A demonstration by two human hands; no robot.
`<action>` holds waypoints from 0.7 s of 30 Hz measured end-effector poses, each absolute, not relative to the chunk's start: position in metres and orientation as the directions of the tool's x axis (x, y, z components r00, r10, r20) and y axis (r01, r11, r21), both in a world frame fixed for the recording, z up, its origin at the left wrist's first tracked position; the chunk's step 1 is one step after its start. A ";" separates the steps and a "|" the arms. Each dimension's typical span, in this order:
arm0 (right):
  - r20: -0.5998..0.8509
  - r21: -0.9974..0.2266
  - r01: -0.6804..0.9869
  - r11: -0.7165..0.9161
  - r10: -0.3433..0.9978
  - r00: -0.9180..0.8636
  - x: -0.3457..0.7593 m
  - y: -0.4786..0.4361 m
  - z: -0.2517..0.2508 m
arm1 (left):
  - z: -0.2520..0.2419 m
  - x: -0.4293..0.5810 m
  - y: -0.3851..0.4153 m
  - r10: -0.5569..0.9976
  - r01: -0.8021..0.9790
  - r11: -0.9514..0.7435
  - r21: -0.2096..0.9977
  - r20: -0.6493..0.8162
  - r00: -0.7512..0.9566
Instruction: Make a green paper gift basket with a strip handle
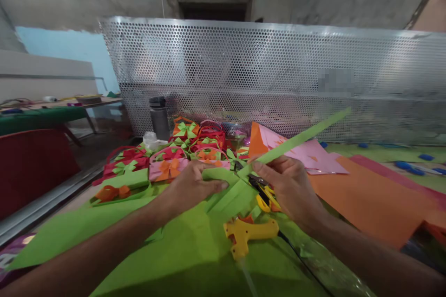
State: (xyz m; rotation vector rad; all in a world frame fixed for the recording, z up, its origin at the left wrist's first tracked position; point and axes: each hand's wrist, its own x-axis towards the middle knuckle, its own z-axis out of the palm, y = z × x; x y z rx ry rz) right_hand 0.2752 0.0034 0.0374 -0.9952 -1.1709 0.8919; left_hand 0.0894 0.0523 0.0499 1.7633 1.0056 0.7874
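Note:
My left hand [202, 184] pinches a folded light-green piece [219, 175] between thumb and fingers. My right hand [287, 183] pinches a long green strip [303, 138] that slants up to the right, its lower end meeting the folded piece. Whether the strip is felt or stiff paper, I cannot tell. Beneath and beside the right hand lie yellow-handled scissors [263, 200], partly covered. Closer to me, a yellow glue gun [251, 233] rests on a green sheet [195, 250], a pale glue stick at its end and a dark cord trailing right.
Small bow-trimmed bags [170, 167] crowd the back left, before a dark bottle [159, 116]. Orange sheets [369, 195] and pink sheets [313, 158] lie right, with blue-handled scissors [409, 168] beyond. A perforated metal panel [223, 65] closes the far side. At left stands a red chair [35, 167].

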 end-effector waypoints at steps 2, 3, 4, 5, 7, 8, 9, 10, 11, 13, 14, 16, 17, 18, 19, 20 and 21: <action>0.343 -0.932 -0.037 0.362 0.908 0.241 0.278 0.006 0.041 | 0.054 0.089 0.053 0.793 0.282 -0.351 0.893 0.124 0.596; 0.343 -0.933 -0.023 0.359 0.907 0.246 0.279 0.007 0.041 | 0.056 0.089 0.052 0.751 0.267 -0.400 0.877 0.147 0.643; 0.328 -0.940 -0.013 0.340 0.916 0.230 0.279 0.008 0.041 | 0.057 0.090 0.051 0.724 0.240 -0.437 0.867 0.181 0.665; 0.299 -0.952 -0.010 0.307 0.934 0.197 0.279 0.008 0.040 | 0.057 0.091 0.049 0.708 0.225 -0.457 0.861 0.199 0.678; 0.245 -0.969 -0.013 0.248 0.963 0.116 0.276 0.007 0.037 | 0.056 0.094 0.043 0.706 0.226 -0.468 0.855 0.207 0.677; 0.225 -0.974 -0.005 0.226 0.971 0.084 0.273 0.006 0.036 | 0.055 0.096 0.041 0.711 0.231 -0.471 0.851 0.211 0.671; 0.206 -0.979 0.006 0.206 0.977 0.063 0.271 0.005 0.034 | 0.054 0.097 0.039 0.719 0.239 -0.475 0.847 0.217 0.661; 0.190 -0.982 0.018 0.189 0.981 0.047 0.269 0.004 0.033 | 0.052 0.097 0.038 0.727 0.251 -0.481 0.840 0.222 0.650; 0.185 -0.982 0.039 0.184 0.982 0.036 0.268 0.003 0.032 | 0.051 0.097 0.038 0.735 0.263 -0.491 0.830 0.233 0.637; 0.236 -0.965 0.122 0.232 0.972 0.015 0.269 0.005 0.031 | 0.050 0.095 0.040 0.744 0.287 -0.512 0.809 0.252 0.619; 0.290 -0.932 0.226 0.284 0.957 -0.003 0.271 0.006 0.030 | 0.050 0.093 0.043 0.756 0.302 -0.511 0.805 0.255 0.602; 0.382 -0.774 0.516 0.367 0.920 -0.082 0.278 0.010 0.029 | 0.052 0.088 0.052 0.809 0.325 -0.476 0.817 0.263 0.525; 0.385 -0.658 0.650 0.379 0.912 -0.142 0.282 0.012 0.029 | 0.052 0.086 0.057 0.848 0.331 -0.436 0.837 0.259 0.462; 0.360 -0.571 0.726 0.384 0.911 -0.200 0.286 0.012 0.027 | 0.053 0.084 0.062 0.884 0.321 -0.392 0.862 0.257 0.390; 0.317 -0.509 0.768 0.390 0.914 -0.253 0.289 0.011 0.025 | 0.052 0.082 0.068 0.913 0.294 -0.346 0.891 0.248 0.325; 0.272 -0.482 0.777 0.404 0.912 -0.306 0.292 0.009 0.022 | 0.051 0.081 0.073 0.937 0.255 -0.295 0.921 0.226 0.266; 0.227 -0.458 0.780 0.426 0.905 -0.361 0.295 0.006 0.018 | 0.050 0.081 0.078 0.957 0.209 -0.240 0.948 0.195 0.215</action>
